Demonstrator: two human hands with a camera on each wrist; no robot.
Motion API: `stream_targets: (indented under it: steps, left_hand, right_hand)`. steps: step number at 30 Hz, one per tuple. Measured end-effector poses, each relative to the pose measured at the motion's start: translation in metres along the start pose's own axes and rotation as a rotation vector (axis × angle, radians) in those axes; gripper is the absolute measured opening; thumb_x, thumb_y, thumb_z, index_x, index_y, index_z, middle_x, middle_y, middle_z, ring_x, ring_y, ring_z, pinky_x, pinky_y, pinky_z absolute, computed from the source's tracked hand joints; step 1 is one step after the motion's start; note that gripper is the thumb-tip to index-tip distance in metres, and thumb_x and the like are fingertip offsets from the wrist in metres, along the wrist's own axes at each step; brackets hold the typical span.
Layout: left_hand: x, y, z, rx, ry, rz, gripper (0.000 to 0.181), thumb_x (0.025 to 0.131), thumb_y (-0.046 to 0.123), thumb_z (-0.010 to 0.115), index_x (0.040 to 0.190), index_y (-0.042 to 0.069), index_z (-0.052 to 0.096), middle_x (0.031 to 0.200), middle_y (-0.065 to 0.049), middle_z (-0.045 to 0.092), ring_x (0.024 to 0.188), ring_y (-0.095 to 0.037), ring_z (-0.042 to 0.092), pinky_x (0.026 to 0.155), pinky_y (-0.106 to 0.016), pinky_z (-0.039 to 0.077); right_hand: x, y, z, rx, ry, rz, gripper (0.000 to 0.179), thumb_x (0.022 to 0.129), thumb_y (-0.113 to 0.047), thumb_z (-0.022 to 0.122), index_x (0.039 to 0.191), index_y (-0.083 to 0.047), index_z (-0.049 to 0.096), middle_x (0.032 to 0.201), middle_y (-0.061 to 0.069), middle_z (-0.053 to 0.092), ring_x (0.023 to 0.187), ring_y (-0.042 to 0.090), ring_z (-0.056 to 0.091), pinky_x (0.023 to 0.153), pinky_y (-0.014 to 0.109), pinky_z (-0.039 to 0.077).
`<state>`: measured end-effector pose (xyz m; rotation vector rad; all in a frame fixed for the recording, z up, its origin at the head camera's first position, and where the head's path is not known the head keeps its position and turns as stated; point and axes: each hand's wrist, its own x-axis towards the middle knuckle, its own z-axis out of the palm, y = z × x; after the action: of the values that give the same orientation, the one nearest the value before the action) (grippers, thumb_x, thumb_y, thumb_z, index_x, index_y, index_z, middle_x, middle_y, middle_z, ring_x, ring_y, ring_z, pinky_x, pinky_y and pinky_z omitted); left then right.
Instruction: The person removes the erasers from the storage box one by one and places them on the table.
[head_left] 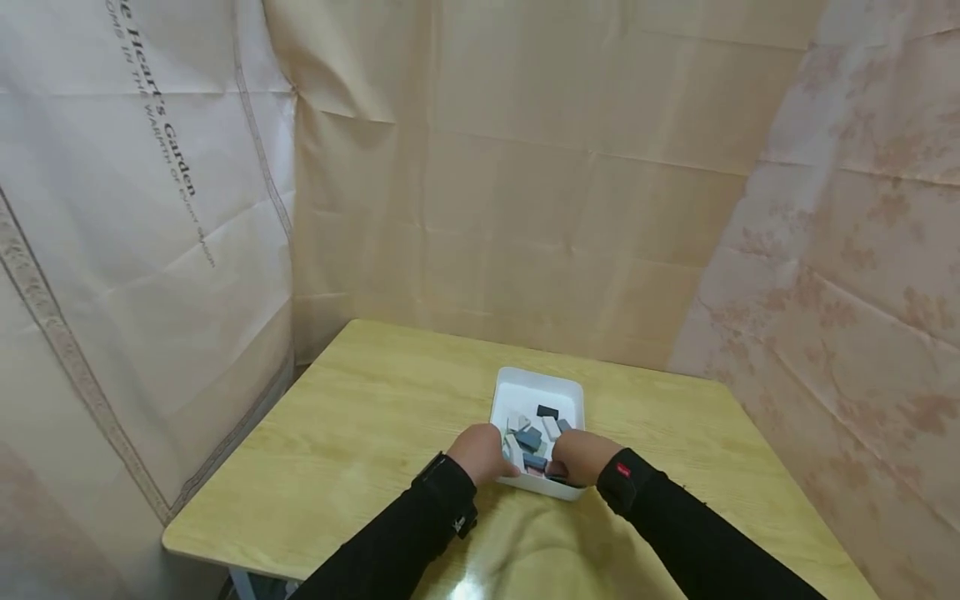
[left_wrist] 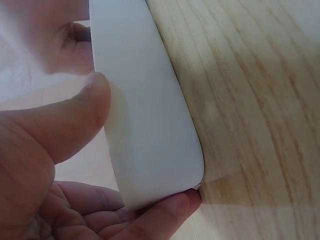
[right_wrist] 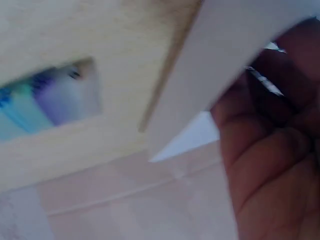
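Sleeves [head_left: 375, 546] angled inward; hands [head_left: 480, 454] [head_left: 583, 457] at white tray [head_left: 536, 383], left gripping it.

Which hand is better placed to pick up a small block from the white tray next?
Probably the right hand: it reaches into the white tray, close beside the small blocks. The left hand grips the tray's wall, so it seems better suited to steadying it.

1. The white cloth [head_left: 142, 292] left of the table [head_left: 390, 400] reads "he Heart's Garden", its start cut off.
2. Smaller letters on that cloth read "OMES IN THE WARMTH OF EVERY", the last word unclear.
3. A red label [head_left: 623, 470] on a wristband [head_left: 628, 487] over the table is illegible.
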<state>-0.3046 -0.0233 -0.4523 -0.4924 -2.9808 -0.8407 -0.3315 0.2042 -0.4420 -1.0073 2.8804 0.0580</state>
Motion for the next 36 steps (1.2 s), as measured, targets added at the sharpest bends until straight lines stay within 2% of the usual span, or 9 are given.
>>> stream_targets:
  steps: [2,4,8,11,15,20,26,31,36]
  left_hand:
    - [0.000,-0.001,0.005,-0.004,0.001,0.008,0.051,0.082,0.031,0.094,0.057,0.014,0.052,0.055,0.006,0.041,0.054,-0.014,0.038,0.058,-0.028,0.034]
    - [0.001,-0.003,0.010,-0.015,0.007,0.011,0.053,0.081,0.030,0.094,0.055,0.014,0.051,0.054,0.006,0.039,0.052,-0.014,0.036,0.056,-0.028,0.033]
    - [0.002,-0.004,0.010,-0.024,0.022,0.015,0.056,0.080,0.030,0.094,0.054,0.016,0.046,0.054,0.007,0.035,0.053,-0.014,0.035,0.057,-0.028,0.032]
    - [0.002,-0.002,0.001,-0.024,0.033,0.021,0.060,0.081,0.029,0.094,0.054,0.016,0.042,0.056,0.008,0.030,0.054,-0.013,0.033,0.057,-0.028,0.032]
    - [0.002,0.000,-0.010,-0.009,0.046,0.020,0.061,0.081,0.028,0.093,0.054,0.016,0.040,0.057,0.007,0.029,0.055,-0.013,0.033,0.059,-0.028,0.032]
    - [-0.002,0.000,-0.007,-0.006,0.024,0.010,0.059,0.082,0.028,0.093,0.056,0.015,0.042,0.058,0.007,0.032,0.056,-0.013,0.034,0.060,-0.028,0.033]
    - [-0.005,0.002,0.001,-0.028,0.015,0.016,0.058,0.081,0.027,0.093,0.057,0.015,0.042,0.058,0.006,0.032,0.056,-0.014,0.034,0.060,-0.029,0.032]
    - [-0.004,0.003,0.004,-0.018,0.010,0.009,0.056,0.081,0.029,0.093,0.057,0.015,0.045,0.059,0.006,0.035,0.056,-0.014,0.035,0.060,-0.029,0.033]
    - [-0.005,0.004,0.002,-0.009,0.010,0.000,0.052,0.081,0.030,0.094,0.059,0.013,0.049,0.060,0.006,0.038,0.058,-0.014,0.036,0.061,-0.029,0.034]
  right_hand:
    - [0.001,0.001,0.008,-0.032,0.004,-0.008,0.044,0.102,-0.025,0.072,0.062,-0.012,0.060,0.061,-0.010,0.038,0.055,0.007,0.034,0.054,0.026,0.029]
    - [0.001,0.003,0.011,-0.044,0.000,0.021,0.043,0.100,-0.024,0.073,0.062,-0.014,0.057,0.061,-0.011,0.038,0.056,0.008,0.034,0.055,0.027,0.029]
    - [-0.007,0.012,-0.005,-0.025,0.072,0.006,0.020,0.088,-0.005,0.078,0.072,-0.010,0.069,0.067,-0.007,0.052,0.062,0.009,0.041,0.059,0.029,0.040]
    - [-0.025,0.034,-0.029,0.016,0.197,-0.005,0.009,0.085,0.003,0.079,0.089,-0.005,0.079,0.081,0.000,0.066,0.072,0.013,0.058,0.069,0.034,0.053]
    - [-0.066,0.081,-0.036,0.116,0.296,0.111,0.016,0.094,-0.003,0.077,0.110,-0.001,0.080,0.101,0.009,0.071,0.092,0.026,0.070,0.080,0.043,0.059]
    - [-0.115,0.119,0.000,0.283,0.219,0.278,0.024,0.094,-0.003,0.076,0.118,0.002,0.076,0.112,0.013,0.072,0.103,0.035,0.070,0.086,0.045,0.059]
    - [-0.132,0.130,0.031,0.423,0.116,0.289,0.042,0.092,-0.001,0.076,0.132,0.007,0.067,0.123,0.019,0.071,0.115,0.044,0.069,0.095,0.049,0.058]
    - [-0.126,0.132,0.040,0.372,0.095,0.212,0.057,0.086,-0.004,0.084,0.137,0.009,0.064,0.115,0.011,0.070,0.111,0.039,0.071,0.091,0.043,0.060]
    - [-0.119,0.125,0.036,0.240,0.093,0.227,0.052,0.084,-0.003,0.085,0.133,0.005,0.069,0.107,0.004,0.069,0.098,0.026,0.068,0.087,0.043,0.058]
